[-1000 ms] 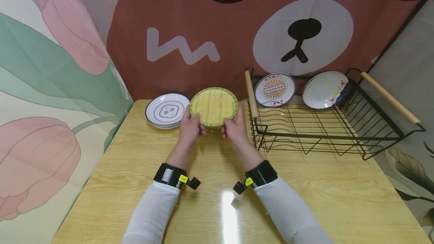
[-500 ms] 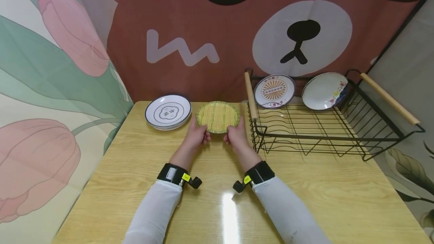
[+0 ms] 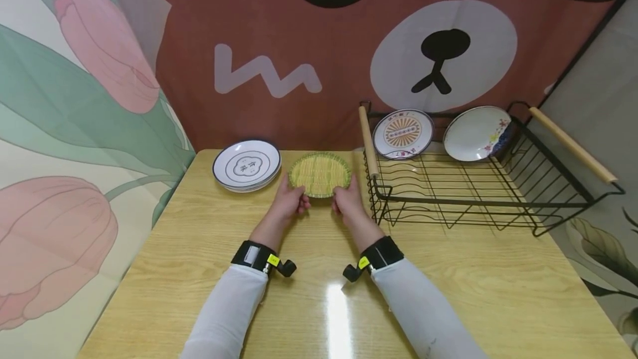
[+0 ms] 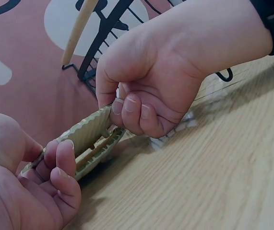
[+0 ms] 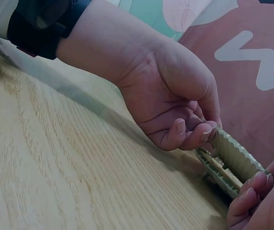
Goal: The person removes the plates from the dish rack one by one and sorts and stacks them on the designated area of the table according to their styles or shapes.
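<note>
In the head view, a round yellow-green woven tray (image 3: 319, 175) is low over the back middle of the table, between my hands. My left hand (image 3: 290, 199) pinches its left side, thumb on top. On the right side my right hand (image 3: 348, 199) holds it likewise. The left wrist view has the tray (image 4: 86, 136) edge-on and tilted, with two scalloped rims and a gap between them. Curled fingers lie at both ends of the tray (image 5: 232, 158) in the right wrist view. Whether its underside touches the table is hard to tell.
A stack of white plates (image 3: 247, 164) with dark blue rims stands left of the tray. To the right is a black wire dish rack (image 3: 458, 201) with wooden handles. An orange-patterned plate (image 3: 404, 133) and a floral plate (image 3: 476, 133) lean at its back.
Both hands have lowered the woven tray towards the table and slightly to the right. Its tilt has lessened in the last half second. The plates and rack stay put.
</note>
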A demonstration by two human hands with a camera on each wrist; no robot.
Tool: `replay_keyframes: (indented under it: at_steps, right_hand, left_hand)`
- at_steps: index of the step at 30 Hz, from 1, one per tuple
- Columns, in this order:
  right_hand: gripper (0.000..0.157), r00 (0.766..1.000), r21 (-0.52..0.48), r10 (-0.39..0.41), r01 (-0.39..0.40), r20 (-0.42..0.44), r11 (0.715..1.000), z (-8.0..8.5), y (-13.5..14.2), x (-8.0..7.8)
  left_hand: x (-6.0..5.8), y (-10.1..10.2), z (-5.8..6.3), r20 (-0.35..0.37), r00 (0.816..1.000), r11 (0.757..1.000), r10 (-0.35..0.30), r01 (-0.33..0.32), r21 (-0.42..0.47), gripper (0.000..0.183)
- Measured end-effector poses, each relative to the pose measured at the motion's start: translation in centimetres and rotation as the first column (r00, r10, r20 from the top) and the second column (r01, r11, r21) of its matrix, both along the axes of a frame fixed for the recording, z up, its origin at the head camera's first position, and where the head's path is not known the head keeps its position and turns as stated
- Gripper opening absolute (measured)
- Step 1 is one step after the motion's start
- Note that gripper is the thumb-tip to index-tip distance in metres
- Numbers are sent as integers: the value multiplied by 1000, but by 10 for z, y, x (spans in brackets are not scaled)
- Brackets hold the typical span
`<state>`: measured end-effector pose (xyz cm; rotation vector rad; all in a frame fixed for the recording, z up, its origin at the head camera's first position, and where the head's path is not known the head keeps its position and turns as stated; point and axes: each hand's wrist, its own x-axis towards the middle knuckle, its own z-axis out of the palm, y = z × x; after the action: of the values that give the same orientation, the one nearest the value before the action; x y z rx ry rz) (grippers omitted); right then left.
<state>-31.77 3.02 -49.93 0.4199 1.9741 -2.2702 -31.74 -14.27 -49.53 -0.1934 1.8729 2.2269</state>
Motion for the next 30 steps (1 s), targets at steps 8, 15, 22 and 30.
replay_keyframes:
  at_steps: [8, 15, 22, 30]
  right_hand:
    - [94, 1000, -9, 1, -1, 1, 1000, -6, 0, -1]
    - [96, 1000, -16, -6, 6, 28, 1000, -4, 1, 0]
    - [99, 997, -47, 2, 1, 75, 999, -2, 4, 0]
    - [99, 997, -104, 14, -6, 78, 995, -2, 6, 0]
  left_hand:
    - [-2, 0, -6, 14, 1000, 1000, -14, 13, 9, 72]
    - [-4, 1, -9, 13, 1000, 1000, -9, 9, 14, 71]
    - [-5, -1, -11, 26, 999, 999, -30, 30, 16, 70]
    - [-6, 1, -11, 43, 999, 1000, -19, 19, 6, 61]
